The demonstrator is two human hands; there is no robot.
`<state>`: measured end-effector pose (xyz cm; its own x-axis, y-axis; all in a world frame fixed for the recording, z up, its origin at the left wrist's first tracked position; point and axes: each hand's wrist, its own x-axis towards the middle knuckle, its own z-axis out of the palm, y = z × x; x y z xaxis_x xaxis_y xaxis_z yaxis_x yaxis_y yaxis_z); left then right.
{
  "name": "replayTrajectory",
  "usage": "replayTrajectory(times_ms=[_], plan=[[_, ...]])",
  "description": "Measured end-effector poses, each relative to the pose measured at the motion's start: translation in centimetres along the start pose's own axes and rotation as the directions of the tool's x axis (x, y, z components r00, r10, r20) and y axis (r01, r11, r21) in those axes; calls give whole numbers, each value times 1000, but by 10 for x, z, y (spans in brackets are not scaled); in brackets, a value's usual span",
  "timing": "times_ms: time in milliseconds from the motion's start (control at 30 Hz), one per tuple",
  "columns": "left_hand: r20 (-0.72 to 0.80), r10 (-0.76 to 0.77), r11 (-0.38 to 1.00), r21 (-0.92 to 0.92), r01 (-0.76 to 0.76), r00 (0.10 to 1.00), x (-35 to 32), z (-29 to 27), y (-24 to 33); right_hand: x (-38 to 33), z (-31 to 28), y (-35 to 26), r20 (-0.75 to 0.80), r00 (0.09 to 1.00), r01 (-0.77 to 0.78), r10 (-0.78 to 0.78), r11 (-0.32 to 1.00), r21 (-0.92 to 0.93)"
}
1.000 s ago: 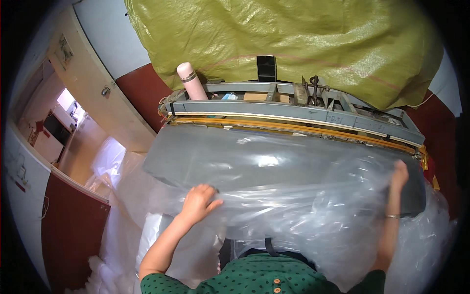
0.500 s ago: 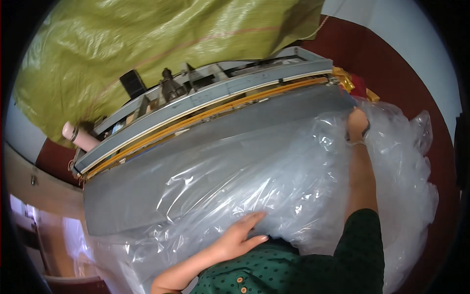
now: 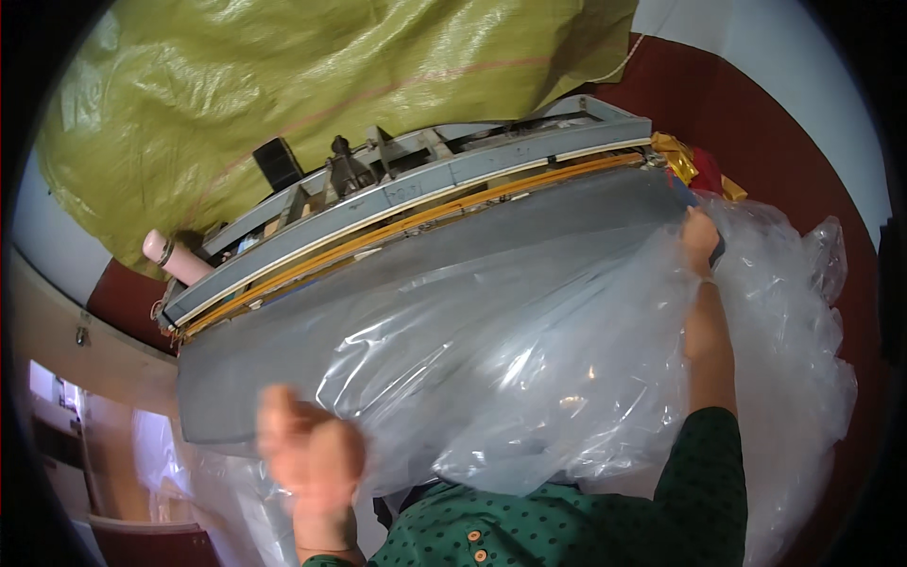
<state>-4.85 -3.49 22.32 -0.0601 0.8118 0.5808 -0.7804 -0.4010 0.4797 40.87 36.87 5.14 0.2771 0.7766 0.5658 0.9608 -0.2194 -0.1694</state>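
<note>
A wide clear plastic sheet (image 3: 567, 369) lies in shiny folds over the near part of a long grey padded surface (image 3: 491, 236). At the far right end of that surface, my right hand (image 3: 699, 236) is closed on the plastic sheet's edge, arm stretched out. The sheet is drawn into creases that fan toward that fist. My left hand (image 3: 307, 444) is raised over the near left part of the grey surface. Motion smears its fingers, so whether it holds anything does not show.
Behind the grey surface runs a blue-grey metal trough (image 3: 406, 189) with tools and parts in it. A pink bottle (image 3: 179, 260) leans at its left end; a dark phone-like slab (image 3: 277, 163) stands nearby. Yellow-green tarp (image 3: 331, 76) covers the back. Bunched plastic (image 3: 794, 350) hangs at right.
My left hand has left the near middle of the sheet, moving left and up, now blurred. The sheet's near edge has shifted right and bunches up. My right hand keeps its grip.
</note>
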Motion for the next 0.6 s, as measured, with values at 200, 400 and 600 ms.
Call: replayTrajectory(times_ms=[200, 400, 600], plan=[[-225, -659, 375, 728, 574, 717, -48, -27, -35, 0, -8, -11, 18, 1000, -23, 22, 999, 33], [-171, -731, 132, 915, 382, 660, -120, -81, -74, 5, 4, -6, 83, 996, -42, 41, 999, 16], [-461, 372, 762, 647, 18, 806, -58, -64, 130, 1, -6, -5, 79, 997, -11, 9, 1000, 20]])
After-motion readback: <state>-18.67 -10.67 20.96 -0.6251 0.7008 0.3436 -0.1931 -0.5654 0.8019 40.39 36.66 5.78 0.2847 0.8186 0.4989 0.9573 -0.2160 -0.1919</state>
